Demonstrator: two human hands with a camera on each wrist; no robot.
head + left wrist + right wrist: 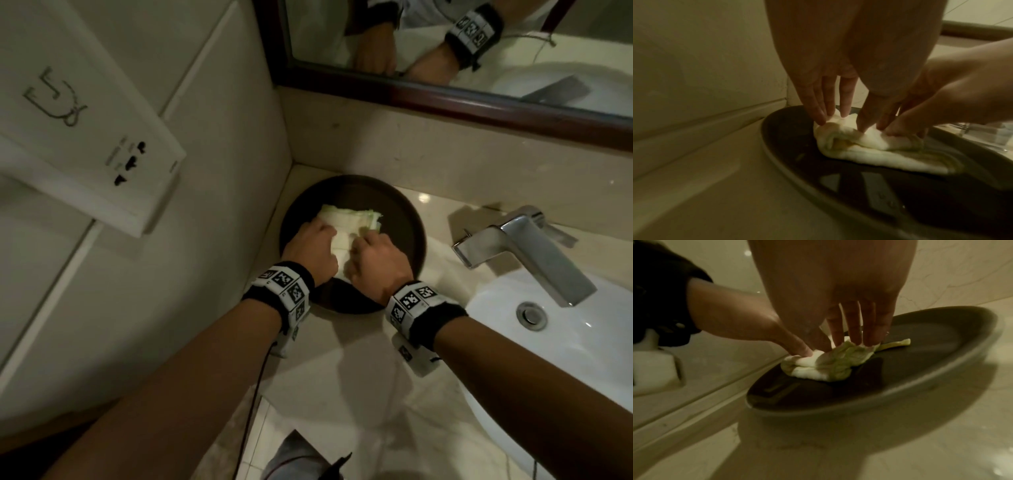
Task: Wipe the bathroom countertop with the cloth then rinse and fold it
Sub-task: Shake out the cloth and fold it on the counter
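Observation:
A white cloth with green edging (346,222) (869,146) (828,366) lies folded in a dark round tray (407,219) (797,146) (931,353) in the back left corner of the beige countertop (342,377). Both hands are on it, knuckles up. My left hand (313,246) (834,113) presses straight fingertips onto the cloth's left end. My right hand (373,253) (855,340) holds the bunched green fold at the right end, fingers down on it and thumb beside them. The cloth's middle is hidden under the hands in the head view.
A chrome faucet (520,253) and the white sink basin (582,342) sit to the right of the tray. The wood-framed mirror (445,96) runs along the back wall. A white socket panel (85,137) juts from the left wall close to the tray.

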